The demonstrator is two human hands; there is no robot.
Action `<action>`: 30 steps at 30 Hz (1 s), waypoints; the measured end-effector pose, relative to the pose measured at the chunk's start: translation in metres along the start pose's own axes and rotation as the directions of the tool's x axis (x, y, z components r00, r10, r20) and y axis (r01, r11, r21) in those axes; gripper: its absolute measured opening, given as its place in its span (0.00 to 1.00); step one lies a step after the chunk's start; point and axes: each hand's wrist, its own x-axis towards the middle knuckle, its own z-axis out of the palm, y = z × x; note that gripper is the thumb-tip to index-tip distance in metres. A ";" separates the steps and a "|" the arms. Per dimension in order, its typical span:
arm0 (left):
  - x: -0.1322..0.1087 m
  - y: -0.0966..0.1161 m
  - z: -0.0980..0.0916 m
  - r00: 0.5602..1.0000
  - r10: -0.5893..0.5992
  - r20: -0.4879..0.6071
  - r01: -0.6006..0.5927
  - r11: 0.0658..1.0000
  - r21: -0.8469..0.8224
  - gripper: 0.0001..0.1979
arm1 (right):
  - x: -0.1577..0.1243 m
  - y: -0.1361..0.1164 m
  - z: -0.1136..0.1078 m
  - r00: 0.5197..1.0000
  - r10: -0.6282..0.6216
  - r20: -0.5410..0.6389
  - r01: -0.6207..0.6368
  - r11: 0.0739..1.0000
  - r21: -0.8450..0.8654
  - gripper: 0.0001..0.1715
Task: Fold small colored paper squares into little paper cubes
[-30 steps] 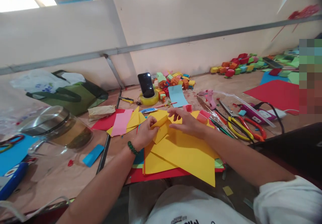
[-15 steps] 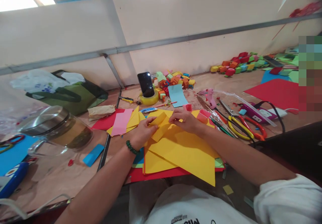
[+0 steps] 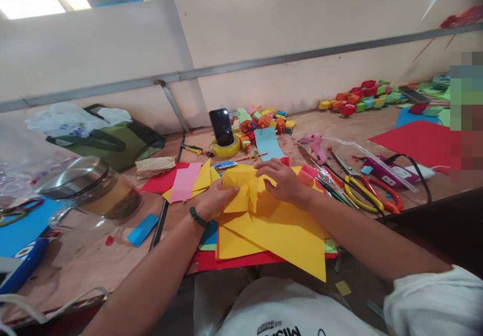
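A small piece of yellow paper is partly folded on top of a stack of yellow sheets. My left hand pinches its left side, fingers closed on the fold. My right hand presses its right side and far edge with bent fingers. Red paper lies under the yellow stack at the table's near edge. A green bead bracelet circles my left wrist.
A phone stands on a yellow tape roll, with several coloured paper cubes behind it. Scissors and a pink glue gun lie right. A glass jar and green bag sit left. More cubes are far right.
The small yellow piece has been turned up and folded over, its flap now standing broader between my hands. Both hands shifted slightly with it.
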 end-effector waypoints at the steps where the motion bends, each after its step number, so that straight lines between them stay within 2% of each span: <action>1: 0.000 0.000 0.001 1.000 0.020 -0.005 -0.020 1.000 -0.009 0.21 | -0.001 -0.002 0.001 1.000 -0.020 0.018 0.020 1.000 -0.013 0.22; 5: 0.002 -0.001 0.000 0.999 -0.026 -0.032 0.023 0.995 -0.101 0.22 | -0.006 -0.006 0.005 0.989 -0.066 0.135 0.061 0.997 0.041 0.23; 7: 0.002 -0.001 -0.001 0.997 -0.070 -0.036 0.064 0.988 -0.143 0.22 | -0.009 -0.003 0.006 0.988 -0.063 0.144 0.049 0.994 0.100 0.22; 11: 0.003 0.000 -0.002 0.993 -0.115 -0.032 0.106 0.975 -0.195 0.18 | -0.008 0.006 0.005 0.997 -0.049 0.061 0.032 0.965 0.262 0.16; 15: 0.002 0.001 -0.002 0.995 -0.095 -0.042 0.085 0.975 -0.206 0.18 | -0.004 0.008 0.003 0.997 0.070 -0.041 -0.057 0.964 0.260 0.12; 17: 0.002 0.000 -0.001 0.994 -0.094 -0.048 0.082 0.975 -0.208 0.18 | -0.003 0.007 0.002 0.998 0.054 -0.032 -0.045 0.971 0.234 0.15; 21: 0.002 -0.003 0.001 0.994 -0.097 -0.043 0.087 0.977 -0.197 0.20 | -0.005 0.006 0.002 0.995 -0.053 0.086 0.033 0.974 0.224 0.27; 24: 0.003 -0.004 0.002 0.994 -0.102 -0.036 0.091 0.972 -0.219 0.21 | -0.007 0.008 0.004 0.988 -0.097 0.123 0.064 0.967 0.247 0.32; 27: 0.003 -0.004 0.002 0.991 -0.125 -0.040 0.113 0.968 -0.226 0.19 | -0.007 0.011 0.006 0.982 -0.144 0.119 0.107 0.955 0.277 0.31; 30: 0.003 -0.002 0.000 0.992 -0.085 -0.090 0.061 0.970 -0.235 0.18 | -0.008 0.016 0.004 0.991 -0.124 0.053 0.105 0.957 0.269 0.26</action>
